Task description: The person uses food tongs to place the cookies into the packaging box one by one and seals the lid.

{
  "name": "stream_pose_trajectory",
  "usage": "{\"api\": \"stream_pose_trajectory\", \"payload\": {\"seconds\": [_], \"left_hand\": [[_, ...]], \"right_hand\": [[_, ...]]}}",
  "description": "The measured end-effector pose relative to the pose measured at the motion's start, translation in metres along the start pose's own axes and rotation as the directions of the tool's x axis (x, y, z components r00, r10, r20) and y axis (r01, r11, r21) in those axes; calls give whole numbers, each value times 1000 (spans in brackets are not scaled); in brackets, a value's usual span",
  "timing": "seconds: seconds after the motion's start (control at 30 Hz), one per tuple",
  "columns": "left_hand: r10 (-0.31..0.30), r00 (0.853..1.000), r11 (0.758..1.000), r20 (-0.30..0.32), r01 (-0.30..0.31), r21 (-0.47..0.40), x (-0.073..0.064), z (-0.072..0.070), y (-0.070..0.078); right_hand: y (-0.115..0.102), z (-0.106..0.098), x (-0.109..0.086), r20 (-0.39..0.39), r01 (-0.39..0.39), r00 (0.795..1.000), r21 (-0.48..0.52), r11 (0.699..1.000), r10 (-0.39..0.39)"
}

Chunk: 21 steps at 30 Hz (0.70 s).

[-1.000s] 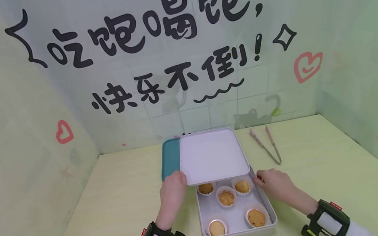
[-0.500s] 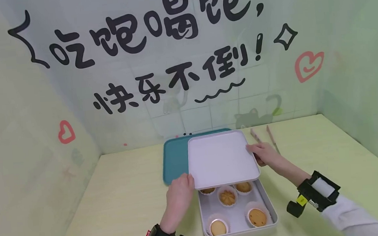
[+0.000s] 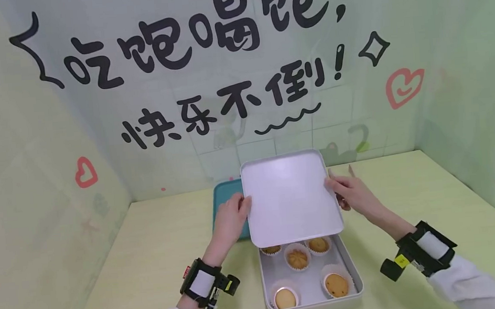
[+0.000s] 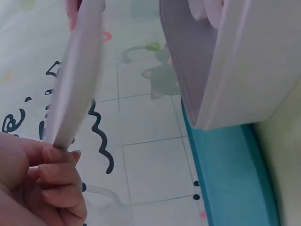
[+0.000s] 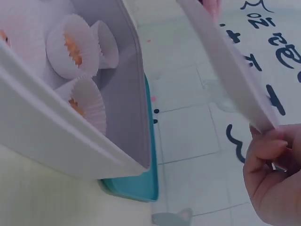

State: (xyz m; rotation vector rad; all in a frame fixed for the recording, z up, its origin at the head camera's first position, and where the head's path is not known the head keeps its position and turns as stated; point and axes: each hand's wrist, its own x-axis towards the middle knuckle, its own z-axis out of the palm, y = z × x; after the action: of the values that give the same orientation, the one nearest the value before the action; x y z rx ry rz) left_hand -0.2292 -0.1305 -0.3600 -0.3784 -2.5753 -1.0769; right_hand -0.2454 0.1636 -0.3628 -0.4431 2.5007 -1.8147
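Both hands hold a white rectangular lid [image 3: 291,197] raised above the far part of a white box [image 3: 314,308]. My left hand [image 3: 230,218] pinches the lid's left edge, fingers curled, as the left wrist view also shows. On the opposite edge my right hand [image 3: 354,195] grips with thumb and curled fingers. Inside the box, several small baked treats sit in white paper cups, among them a star-shaped cookie [image 3: 298,259] and a round one [image 3: 336,284]. The lid hides the box's far end. In the right wrist view the lid [image 5: 230,66] is clear of the box rim [image 5: 136,56].
A teal tray [image 3: 224,194] lies behind the box, largely covered by the lid. Tongs [image 3: 351,170] rest at the back right, mostly hidden behind the right hand. Walls with printed lettering and hearts enclose the pale wooden table [image 3: 160,266] at the back and sides.
The right hand moved from the box's right side up to the lid's right edge. My left hand moved up along the left edge. The lid shifted right, and its far edge rose.
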Motion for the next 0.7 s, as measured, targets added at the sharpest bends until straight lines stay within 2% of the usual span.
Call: {"api": "stream_pose_trajectory", "payload": {"seconds": [0.07,0.13,0.2,0.27,0.33,0.43,0.5,0.57,0.67,0.7], "left_hand": [[73,995,997,-69,-73,6,0,-4,5],[140,980,989,-144,-144,-19,-2,-7,10],[173,966,977,-190,-193,-91,-3,-10,14],[170,963,968,-208,-204,-150,-5,-11,16],[122,973,963,-197,-164,-215,-9,-10,16],[0,987,957,-160,-47,-287,-16,-7,15],[-78,992,925,-104,33,-378,-21,-4,13],[-123,991,885,-51,86,-458,-25,0,11],[-136,991,841,14,123,-527,-29,4,6],[-142,990,840,22,132,-527,-30,6,4]], "right_hand": [[-8,0,-3,-58,93,994,-81,992,-98],[-15,0,-6,-100,185,974,-168,968,-203],[-21,1,-10,-108,254,952,-238,937,-285],[-23,2,-13,-100,300,935,-288,910,-340],[-22,3,-16,-88,322,928,-297,899,-361],[-14,4,-21,-76,321,931,-292,901,-356],[-8,5,-24,-65,308,940,-265,914,-335],[-3,6,-27,-53,293,947,-253,922,-316],[1,8,-30,-39,252,962,-246,936,-269],[2,8,-31,-34,238,967,-236,942,-253]]}}
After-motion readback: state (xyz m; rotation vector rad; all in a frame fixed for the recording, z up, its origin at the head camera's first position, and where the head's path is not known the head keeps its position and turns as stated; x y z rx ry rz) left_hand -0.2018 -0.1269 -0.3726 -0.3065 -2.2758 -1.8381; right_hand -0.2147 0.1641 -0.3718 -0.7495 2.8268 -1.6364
